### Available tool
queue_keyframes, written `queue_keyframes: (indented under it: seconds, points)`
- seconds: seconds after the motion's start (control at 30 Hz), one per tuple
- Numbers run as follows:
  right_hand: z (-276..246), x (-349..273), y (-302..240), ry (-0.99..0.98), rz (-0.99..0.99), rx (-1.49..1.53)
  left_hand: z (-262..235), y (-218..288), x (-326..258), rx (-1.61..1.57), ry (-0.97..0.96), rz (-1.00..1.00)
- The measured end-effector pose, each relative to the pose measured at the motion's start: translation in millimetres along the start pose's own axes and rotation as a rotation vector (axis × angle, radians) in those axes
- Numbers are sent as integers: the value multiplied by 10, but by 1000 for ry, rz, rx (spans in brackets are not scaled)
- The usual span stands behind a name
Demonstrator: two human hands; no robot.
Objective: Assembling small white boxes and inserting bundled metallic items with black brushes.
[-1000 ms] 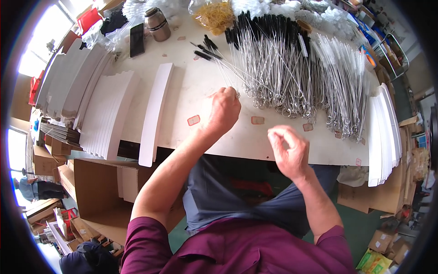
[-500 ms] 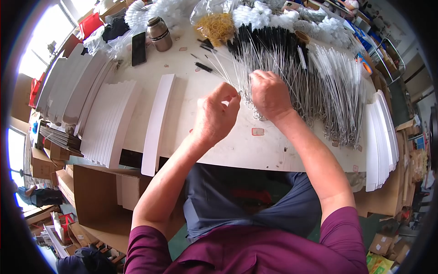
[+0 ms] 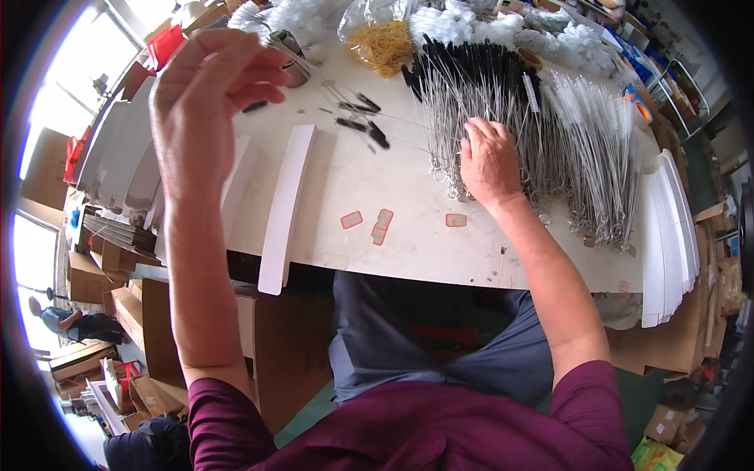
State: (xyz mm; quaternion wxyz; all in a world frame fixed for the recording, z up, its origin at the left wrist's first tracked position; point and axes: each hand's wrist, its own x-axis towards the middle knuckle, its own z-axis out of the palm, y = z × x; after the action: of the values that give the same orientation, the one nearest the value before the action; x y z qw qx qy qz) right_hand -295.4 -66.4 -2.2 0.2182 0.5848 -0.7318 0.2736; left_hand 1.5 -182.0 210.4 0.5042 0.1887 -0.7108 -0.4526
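Observation:
My left hand (image 3: 208, 110) is raised at the upper left, slightly blurred, its fingers closed on the looped ends of several thin wire brushes. Their black bristle heads (image 3: 369, 129) hang down to the right above the table. Over the left edge of a big pile of black-bristled wire brushes (image 3: 463, 94) rests my right hand (image 3: 491, 161). Its fingers are curled in among the wire handles, and the fingertips are partly hidden. To the right of that pile lie white-bristled wire brushes (image 3: 597, 141), with their ring ends toward me.
A long white flat box (image 3: 288, 208) overhangs the table's front edge, with stacked white cartons (image 3: 118, 157) farther left. More white cartons (image 3: 667, 235) are on the right. Behind stand a metal flask (image 3: 297, 71) and a bag of yellow rubber bands (image 3: 377, 47).
My left hand has lifted away to the upper left, carrying the black-headed wire brushes. My right hand has shifted slightly right over the pile. Red-edged labels on the tabletop are now uncovered.

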Motion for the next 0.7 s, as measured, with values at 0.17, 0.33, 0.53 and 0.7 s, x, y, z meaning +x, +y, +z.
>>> queue_keyframes:
  seconds: [0.17, 0.33, 0.53, 0.7]
  points:
    - [28, -21, 57, -2, 24, 24, -266, 425, 65, 116, -60, 91]
    - [-60, 2, 16, 127, 35, 110, -106, 686, -160, 50, -222, -9]
    - [-1069, -43, -791, -448, 176, 1483, 361, 897, -401, -34, -515, -539]
    - [-1518, -375, -1158, -706, 216, 1903, 514, 918, -410, 234, -542, -415]
